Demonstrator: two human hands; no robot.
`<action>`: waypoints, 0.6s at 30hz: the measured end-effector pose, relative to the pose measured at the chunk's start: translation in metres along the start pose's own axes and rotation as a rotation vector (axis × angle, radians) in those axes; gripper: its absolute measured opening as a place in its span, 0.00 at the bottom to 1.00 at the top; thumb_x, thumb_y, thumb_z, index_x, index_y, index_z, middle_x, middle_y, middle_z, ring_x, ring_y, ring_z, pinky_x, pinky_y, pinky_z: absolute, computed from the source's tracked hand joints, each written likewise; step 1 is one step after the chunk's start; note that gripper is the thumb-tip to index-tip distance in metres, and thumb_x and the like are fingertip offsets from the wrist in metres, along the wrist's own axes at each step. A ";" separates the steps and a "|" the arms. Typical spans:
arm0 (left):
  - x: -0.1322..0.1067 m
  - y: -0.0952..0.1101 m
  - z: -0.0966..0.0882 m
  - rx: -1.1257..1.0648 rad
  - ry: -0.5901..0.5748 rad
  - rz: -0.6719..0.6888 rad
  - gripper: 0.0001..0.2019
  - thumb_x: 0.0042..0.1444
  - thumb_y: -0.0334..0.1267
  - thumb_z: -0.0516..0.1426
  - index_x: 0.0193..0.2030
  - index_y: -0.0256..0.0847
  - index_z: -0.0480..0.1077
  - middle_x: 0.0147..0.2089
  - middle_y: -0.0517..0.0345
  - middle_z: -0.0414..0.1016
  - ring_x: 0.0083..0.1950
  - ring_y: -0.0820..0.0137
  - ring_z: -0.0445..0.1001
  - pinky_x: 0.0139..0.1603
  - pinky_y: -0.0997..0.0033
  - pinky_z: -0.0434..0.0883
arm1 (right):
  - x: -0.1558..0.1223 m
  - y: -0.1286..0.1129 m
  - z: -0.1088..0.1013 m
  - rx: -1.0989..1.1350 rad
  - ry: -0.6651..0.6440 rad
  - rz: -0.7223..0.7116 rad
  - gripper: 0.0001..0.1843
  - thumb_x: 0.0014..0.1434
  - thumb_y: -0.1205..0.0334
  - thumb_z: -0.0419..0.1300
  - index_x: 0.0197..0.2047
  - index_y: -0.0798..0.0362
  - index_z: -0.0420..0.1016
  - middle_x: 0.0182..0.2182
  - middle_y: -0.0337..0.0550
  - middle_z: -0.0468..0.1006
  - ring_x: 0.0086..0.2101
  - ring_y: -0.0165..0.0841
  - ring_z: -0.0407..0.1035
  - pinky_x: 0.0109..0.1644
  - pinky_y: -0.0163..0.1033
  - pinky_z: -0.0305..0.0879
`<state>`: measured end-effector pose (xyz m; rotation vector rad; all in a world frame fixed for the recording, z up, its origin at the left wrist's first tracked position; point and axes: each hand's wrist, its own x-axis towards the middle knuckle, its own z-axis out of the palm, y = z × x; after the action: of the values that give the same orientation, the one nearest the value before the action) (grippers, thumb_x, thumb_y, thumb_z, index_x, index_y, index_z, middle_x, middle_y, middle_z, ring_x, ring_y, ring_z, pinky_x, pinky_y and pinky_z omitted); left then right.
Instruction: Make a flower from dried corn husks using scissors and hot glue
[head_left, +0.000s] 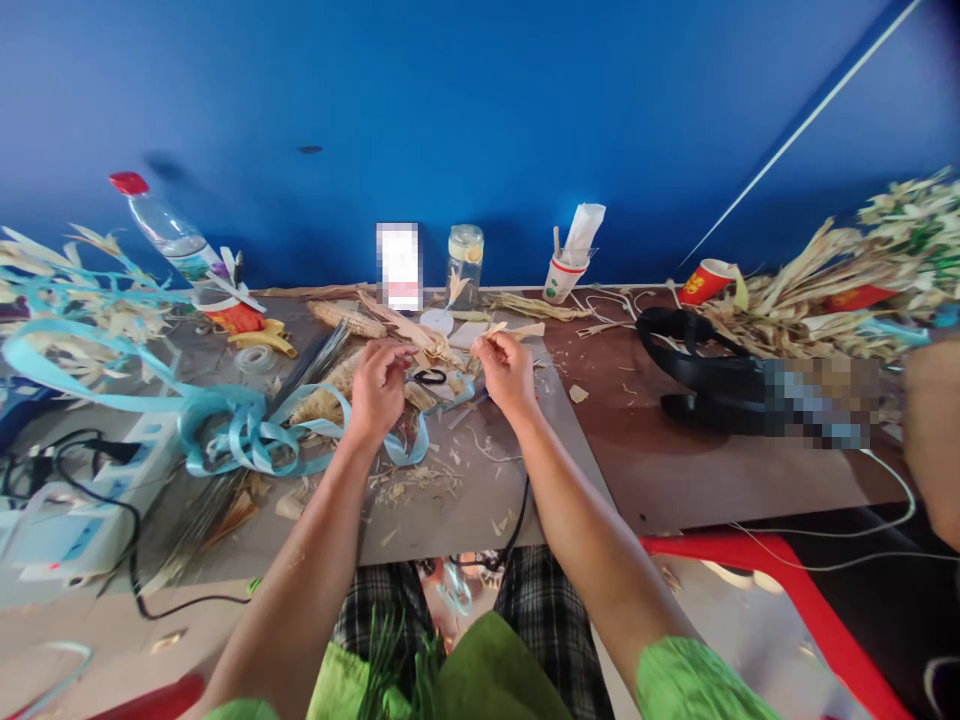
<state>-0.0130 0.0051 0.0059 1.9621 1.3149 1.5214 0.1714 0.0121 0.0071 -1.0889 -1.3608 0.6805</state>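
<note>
Blue wall (480, 120) stands behind my messy surface (450, 525). Near the middle, my right hand (510, 372) seems to pinch a dry husk piece (490, 333). My left hand (380, 388) is curled; I can't tell if it holds anything. I think I'm working the husk, which needs a steady pinch next. Ribbon (232, 425) crowds the left; the right has more room before the near edge.

Clock centred between left hand (381, 388) and right hand (508, 368). 12: clear jar (466, 262), blue wall (480, 130) behind. 1: gap between jar and white cup (559, 280), low husks (536, 305) across. 3: black band-like object (697, 345) blocks. 4: open lane over brown tabletop (626, 440). 6: passage between forearms (585, 505), low shavings (420, 485). 8–9: looped blue ribbon (225, 420), then power strip (101, 520).
</note>
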 end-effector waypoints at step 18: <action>-0.059 0.021 -0.066 0.449 -0.623 -0.178 0.09 0.52 0.43 0.55 0.30 0.41 0.71 0.32 0.56 0.72 0.31 0.70 0.70 0.33 0.72 0.65 | 0.000 0.014 0.005 -0.074 -0.028 -0.033 0.16 0.56 0.53 0.53 0.21 0.54 0.63 0.17 0.34 0.59 0.22 0.26 0.53 0.27 0.33 0.49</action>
<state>-0.0626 -0.0715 0.0112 2.2342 1.5545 0.4753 0.1697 0.0184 -0.0058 -1.1164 -1.4348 0.6277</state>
